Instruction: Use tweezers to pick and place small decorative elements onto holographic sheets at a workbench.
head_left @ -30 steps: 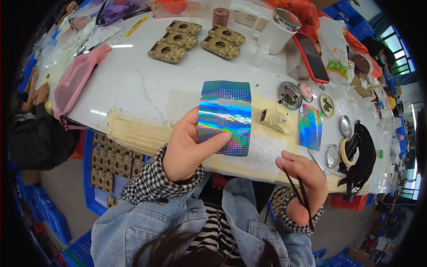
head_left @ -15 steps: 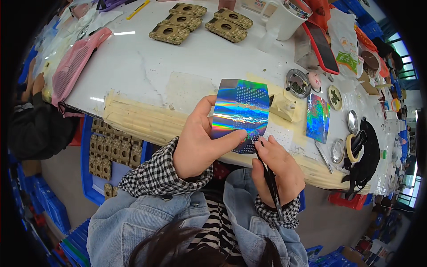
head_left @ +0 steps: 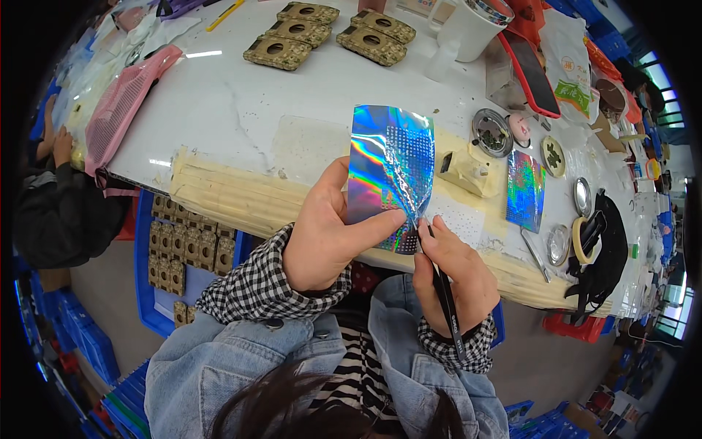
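A shiny holographic sticker sheet (head_left: 391,157), dotted with rows of tiny marks, stands tilted above the table's front edge. My left hand (head_left: 327,234) grips its lower left part, the thumb pressed across the front. Black tweezers (head_left: 443,296) are pinched in my right hand (head_left: 461,278), and their tips meet the sheet's lower right part near my left thumb. What lies between the tips is too small to make out. Another holographic sheet (head_left: 525,192) lies on the table to the right.
Camouflage toy tank hulls (head_left: 296,33) sit at the back; more fill a blue crate (head_left: 155,311) below. A taped block (head_left: 468,172), round metal dish (head_left: 492,133), tape roll (head_left: 583,241), red-cased phone (head_left: 528,73) and white mug (head_left: 474,33) stand rightward. Another person's hand (head_left: 62,146) is far left.
The sheet has risen slightly and now bends more, with a crease running toward the tweezer tips. Both hands stay in nearly the same place.
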Motion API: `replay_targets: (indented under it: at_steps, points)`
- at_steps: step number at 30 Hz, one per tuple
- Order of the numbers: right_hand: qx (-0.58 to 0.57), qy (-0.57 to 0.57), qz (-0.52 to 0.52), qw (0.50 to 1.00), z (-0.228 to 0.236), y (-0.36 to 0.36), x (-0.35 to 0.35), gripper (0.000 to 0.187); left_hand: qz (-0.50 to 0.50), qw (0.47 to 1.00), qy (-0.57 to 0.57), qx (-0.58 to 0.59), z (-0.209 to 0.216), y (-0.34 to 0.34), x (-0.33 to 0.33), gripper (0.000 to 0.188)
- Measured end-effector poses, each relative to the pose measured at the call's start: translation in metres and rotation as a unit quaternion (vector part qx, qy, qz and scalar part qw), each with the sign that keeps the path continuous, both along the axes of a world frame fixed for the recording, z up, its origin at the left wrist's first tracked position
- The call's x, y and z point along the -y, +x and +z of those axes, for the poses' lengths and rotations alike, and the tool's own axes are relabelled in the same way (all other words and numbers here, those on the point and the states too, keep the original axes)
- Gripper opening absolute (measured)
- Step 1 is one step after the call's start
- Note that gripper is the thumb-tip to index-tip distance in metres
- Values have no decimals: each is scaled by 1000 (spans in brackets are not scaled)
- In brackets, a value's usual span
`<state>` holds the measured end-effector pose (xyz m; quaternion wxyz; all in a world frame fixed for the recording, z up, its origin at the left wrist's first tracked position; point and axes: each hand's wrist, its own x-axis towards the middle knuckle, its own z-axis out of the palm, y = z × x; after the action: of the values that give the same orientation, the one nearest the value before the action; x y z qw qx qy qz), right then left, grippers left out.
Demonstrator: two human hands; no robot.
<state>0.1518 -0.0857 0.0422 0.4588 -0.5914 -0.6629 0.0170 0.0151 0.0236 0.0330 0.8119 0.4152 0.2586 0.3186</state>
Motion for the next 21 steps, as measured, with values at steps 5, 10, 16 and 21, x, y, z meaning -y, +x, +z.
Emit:
replay_targets:
  at_steps: [5,10,16,21]
  points:
    - [3,-2,8,1000,1,0,-1,32,2,1000,-10,9,-1,-1,1,53]
    - [3,-4,1,1000,0,-1,-1,33,1,1000,-11,8,0,0,1,53]
    - [31,32,-14,999,-9,-3,-2,36,2,1000,-19,10,1,0,1,48]
    - [88,24,15,996,-8,0,0,37,8,999,-42,20,1,0,0,47]
